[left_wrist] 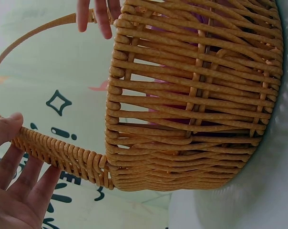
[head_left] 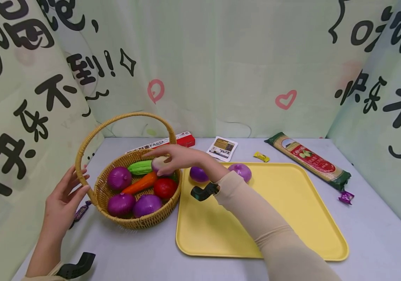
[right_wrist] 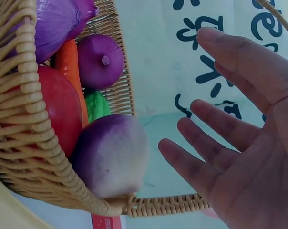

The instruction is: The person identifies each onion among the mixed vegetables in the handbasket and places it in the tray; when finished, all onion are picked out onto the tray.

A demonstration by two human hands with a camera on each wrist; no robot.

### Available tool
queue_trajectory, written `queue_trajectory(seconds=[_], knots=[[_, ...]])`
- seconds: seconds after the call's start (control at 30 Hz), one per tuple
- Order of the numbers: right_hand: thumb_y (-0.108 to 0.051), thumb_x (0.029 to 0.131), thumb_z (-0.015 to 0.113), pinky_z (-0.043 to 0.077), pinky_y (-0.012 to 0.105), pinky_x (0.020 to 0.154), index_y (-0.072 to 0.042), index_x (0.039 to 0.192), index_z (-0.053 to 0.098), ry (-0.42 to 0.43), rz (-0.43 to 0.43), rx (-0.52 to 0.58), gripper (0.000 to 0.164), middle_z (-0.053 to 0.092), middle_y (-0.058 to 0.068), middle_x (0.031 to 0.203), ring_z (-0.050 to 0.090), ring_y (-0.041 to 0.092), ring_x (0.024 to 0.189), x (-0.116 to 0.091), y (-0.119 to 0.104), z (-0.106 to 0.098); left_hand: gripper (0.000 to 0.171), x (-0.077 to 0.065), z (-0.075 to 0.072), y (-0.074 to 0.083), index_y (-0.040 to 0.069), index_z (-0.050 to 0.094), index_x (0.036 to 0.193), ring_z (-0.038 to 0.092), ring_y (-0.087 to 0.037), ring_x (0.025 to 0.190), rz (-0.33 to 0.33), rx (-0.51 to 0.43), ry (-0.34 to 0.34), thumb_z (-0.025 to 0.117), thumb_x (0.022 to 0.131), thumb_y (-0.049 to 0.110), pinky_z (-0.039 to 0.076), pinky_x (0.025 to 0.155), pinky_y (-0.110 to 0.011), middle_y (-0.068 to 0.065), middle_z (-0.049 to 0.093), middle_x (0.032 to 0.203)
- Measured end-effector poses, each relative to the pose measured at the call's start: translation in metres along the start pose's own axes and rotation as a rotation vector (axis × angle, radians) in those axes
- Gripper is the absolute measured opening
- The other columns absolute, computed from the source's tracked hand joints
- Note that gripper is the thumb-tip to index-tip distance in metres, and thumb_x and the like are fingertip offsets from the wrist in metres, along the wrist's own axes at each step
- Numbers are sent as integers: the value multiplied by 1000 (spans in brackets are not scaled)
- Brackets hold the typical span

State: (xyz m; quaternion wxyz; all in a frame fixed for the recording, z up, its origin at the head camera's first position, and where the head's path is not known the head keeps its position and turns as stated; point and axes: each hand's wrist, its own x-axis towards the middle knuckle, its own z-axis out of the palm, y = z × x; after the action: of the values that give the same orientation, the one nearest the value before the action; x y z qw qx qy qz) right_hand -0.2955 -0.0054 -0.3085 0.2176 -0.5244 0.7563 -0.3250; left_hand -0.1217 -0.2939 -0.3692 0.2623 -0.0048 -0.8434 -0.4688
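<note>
My left hand holds the left side of the handle of a wicker basket, thumb on one side and fingers on the other in the left wrist view. Spread fingers show on my right hand, which holds nothing above the basket's right side. Below it lies a purple-and-white turnip, apart from the fingers in the right wrist view. The basket also holds several purple onions, a carrot, a tomato and a green ridged vegetable.
A yellow tray lies right of the basket, with two purple vegetables near its back left. Behind are a pasta box, a white card packet and a yellow candy. A long green-and-red package and purple candy lie right.
</note>
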Motion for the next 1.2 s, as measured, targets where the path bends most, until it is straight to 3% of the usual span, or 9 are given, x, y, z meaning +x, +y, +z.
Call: queue_trajectory(seconds=[0.27, 0.4, 0.47, 0.53, 0.67, 0.77, 0.8, 0.97, 1.2], knots=[[-18, 88, 65, 42, 38, 108, -16, 141, 44, -27, -2, -16, 57, 41, 4, 148, 40, 14, 132, 11, -3, 3, 67, 0, 0, 1, 30, 31, 147, 49, 16, 112, -17, 1, 2, 59, 91, 7, 41, 84, 1, 19, 51, 135], [-17, 89, 65, 53, 35, 78, -18, 141, 44, -50, 12, 15, 57, 49, 6, 137, 56, 16, 87, 18, -4, 6, 67, 0, 0, 0, 30, 31, 147, 49, 16, 112, -21, 3, 5, 59, 91, 7, 41, 84, 2, 21, 51, 134], [-15, 89, 64, 47, 36, 60, -18, 141, 44, -68, 17, 54, 56, 51, 6, 130, 48, 17, 62, 22, -5, 8, 67, -1, 0, 0, 29, 31, 147, 49, 16, 111, -20, 3, 9, 59, 91, 6, 41, 83, 2, 21, 51, 134], [-13, 89, 64, 41, 34, 52, -17, 141, 44, -79, 19, 76, 56, 50, 6, 125, 38, 18, 52, 26, -5, 10, 67, -1, 0, 0, 29, 32, 147, 50, 16, 111, -18, 1, 13, 59, 90, 5, 41, 84, 1, 21, 51, 134], [-14, 89, 64, 50, 25, 71, -15, 140, 46, -67, 5, -10, 54, 50, 2, 137, 53, 13, 84, 38, -4, 14, 67, -1, -1, 0, 28, 32, 147, 50, 16, 112, -11, 0, 13, 59, 90, 5, 41, 84, 1, 21, 51, 134], [-18, 88, 65, 48, 29, 97, -18, 139, 47, -70, 2, -74, 54, 45, 0, 145, 44, 13, 123, 46, -3, 17, 67, -2, -2, 0, 28, 32, 147, 50, 15, 112, -8, 0, 11, 59, 91, 5, 41, 84, 1, 20, 51, 135], [-19, 88, 65, 46, 31, 100, -19, 139, 47, -73, 4, -83, 54, 44, 0, 145, 41, 14, 128, 49, -3, 18, 67, -2, -2, 0, 28, 32, 147, 50, 15, 112, -7, -1, 11, 59, 91, 4, 42, 84, 1, 19, 52, 135], [-24, 88, 66, 42, 28, 106, -26, 138, 49, -79, 26, -116, 53, 45, -6, 144, 38, 10, 132, 61, -3, 23, 66, -2, -2, 1, 28, 31, 147, 50, 15, 113, -4, -4, 5, 58, 91, 5, 41, 85, 0, 19, 51, 135], [-21, 88, 66, 37, 28, 111, -21, 138, 49, -90, 15, -136, 54, 48, -3, 142, 42, 17, 134, 77, -5, 27, 68, -1, 2, 0, 25, 33, 147, 52, 13, 112, 7, -39, 10, 59, 89, 0, 43, 84, 0, 18, 53, 133]])
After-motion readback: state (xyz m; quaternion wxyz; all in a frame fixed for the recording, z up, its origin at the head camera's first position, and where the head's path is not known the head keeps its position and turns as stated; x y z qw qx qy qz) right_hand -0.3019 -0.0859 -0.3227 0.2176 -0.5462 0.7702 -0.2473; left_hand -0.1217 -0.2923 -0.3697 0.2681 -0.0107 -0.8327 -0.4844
